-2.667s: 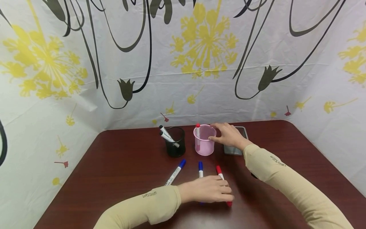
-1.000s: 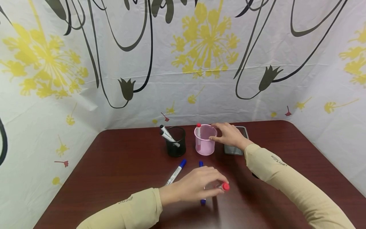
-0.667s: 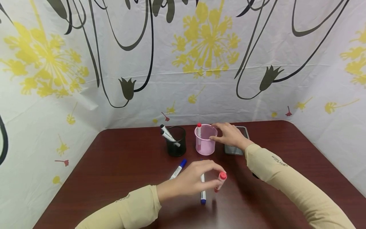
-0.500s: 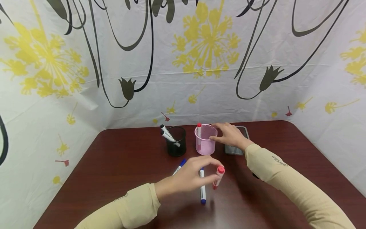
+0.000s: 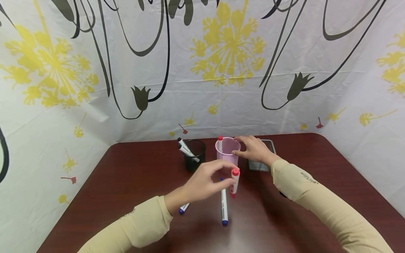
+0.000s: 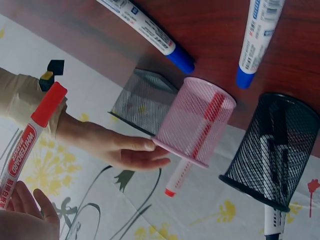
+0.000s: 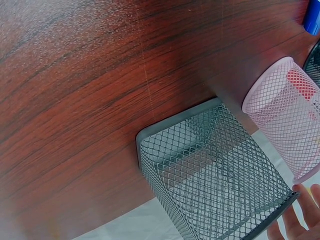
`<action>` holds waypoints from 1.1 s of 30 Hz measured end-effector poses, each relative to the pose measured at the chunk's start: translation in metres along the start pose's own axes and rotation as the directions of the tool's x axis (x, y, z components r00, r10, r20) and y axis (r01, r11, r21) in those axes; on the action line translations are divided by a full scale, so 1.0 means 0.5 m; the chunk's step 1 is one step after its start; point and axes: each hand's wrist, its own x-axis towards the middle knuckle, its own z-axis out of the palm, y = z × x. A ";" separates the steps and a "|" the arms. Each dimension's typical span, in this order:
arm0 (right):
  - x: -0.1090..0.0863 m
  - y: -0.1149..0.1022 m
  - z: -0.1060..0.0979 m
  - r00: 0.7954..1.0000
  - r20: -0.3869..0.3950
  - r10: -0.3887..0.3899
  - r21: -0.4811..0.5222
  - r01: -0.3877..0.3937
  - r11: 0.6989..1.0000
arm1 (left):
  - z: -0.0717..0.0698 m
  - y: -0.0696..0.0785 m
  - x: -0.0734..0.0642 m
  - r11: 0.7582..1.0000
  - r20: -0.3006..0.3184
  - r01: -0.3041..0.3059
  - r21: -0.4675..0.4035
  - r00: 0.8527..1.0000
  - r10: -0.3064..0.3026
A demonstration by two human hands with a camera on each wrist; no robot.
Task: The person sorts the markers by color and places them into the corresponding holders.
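Note:
My left hand [image 5: 202, 181] pinches a red whiteboard marker [image 5: 235, 182] between thumb and fingers, red cap up, above the table and just in front of the pink mesh pen holder [image 5: 228, 159]. In the left wrist view this marker [image 6: 22, 155] stands at the left with its lettering showing. My right hand [image 5: 255, 150] holds the pink holder at its right side, thumb and fingers around the rim. Another red marker [image 6: 176, 180] stands inside the pink holder. Two blue markers lie in front: one [image 5: 224, 207] upright in view, the other [image 5: 184, 208] mostly hidden under my left hand.
A black round mesh holder [image 5: 191, 166] with black-capped markers [image 5: 186, 147] stands left of the pink one. To the right, partly behind my right hand, is a grey square mesh holder [image 7: 215, 170]. A patterned cloth [image 5: 177, 70] hangs behind the dark wooden table [image 5: 133, 175].
My left hand has picked the red marker up from the table, turned it upright and carried it toward the pink holder. My right hand stays at the pink holder.

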 end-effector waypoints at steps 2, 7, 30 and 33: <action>-0.001 0.000 0.000 1.000 0.002 0.003 0.002 -0.003 1.000 | -0.006 -0.002 0.001 1.000 -0.014 0.008 -0.012 1.000 -0.008; -0.001 -0.001 0.000 1.000 0.003 0.011 0.002 -0.011 1.000 | -0.021 -0.004 0.005 1.000 -0.045 0.026 -0.008 0.999 -0.027; 0.001 0.000 0.002 1.000 -0.001 0.002 0.004 -0.002 1.000 | -0.071 -0.039 0.033 0.993 -0.111 0.106 0.061 0.989 -0.099; 0.001 -0.001 0.001 1.000 0.002 0.002 0.007 -0.002 1.000 | -0.076 -0.056 0.036 0.992 -0.134 0.112 0.060 0.986 -0.104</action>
